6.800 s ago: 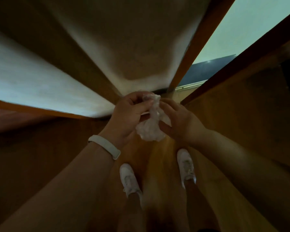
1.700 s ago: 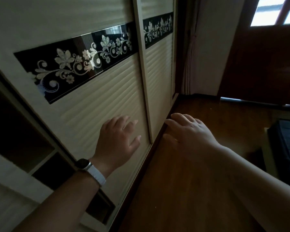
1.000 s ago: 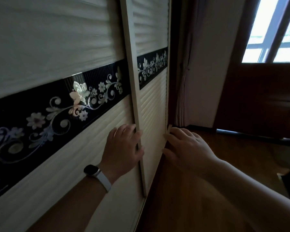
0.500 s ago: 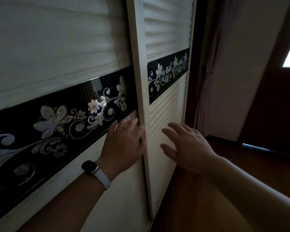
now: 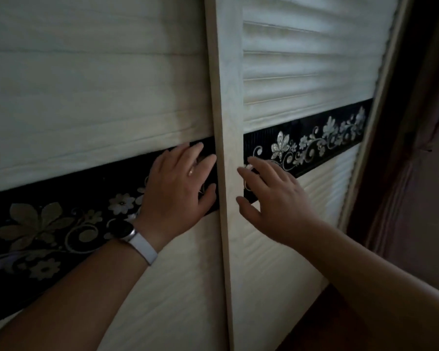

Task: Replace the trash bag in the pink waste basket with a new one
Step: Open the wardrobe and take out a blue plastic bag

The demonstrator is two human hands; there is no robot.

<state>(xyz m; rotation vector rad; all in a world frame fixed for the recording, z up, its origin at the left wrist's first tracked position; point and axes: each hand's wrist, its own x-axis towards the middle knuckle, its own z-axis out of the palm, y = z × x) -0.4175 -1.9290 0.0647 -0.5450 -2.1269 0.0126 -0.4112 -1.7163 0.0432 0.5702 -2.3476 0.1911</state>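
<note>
Neither the pink waste basket nor a trash bag is in view. I face a cream sliding wardrobe with a black floral band. My left hand (image 5: 179, 184) lies flat on the left door panel (image 5: 99, 84), fingers straight, its fingertips against the vertical door frame strip (image 5: 227, 148). My right hand (image 5: 271, 196) rests with spread fingers on the right door panel (image 5: 302, 72), just right of that strip. Both hands hold nothing. A watch with a white strap sits on my left wrist.
A dark curtain (image 5: 421, 122) hangs at the wardrobe's right end. A strip of brown wooden floor (image 5: 327, 325) shows at the lower right.
The crumpled white bag held earlier is gone from my hands. My view has risen and closed in on the doors, and both hands have slid up onto the black floral band.
</note>
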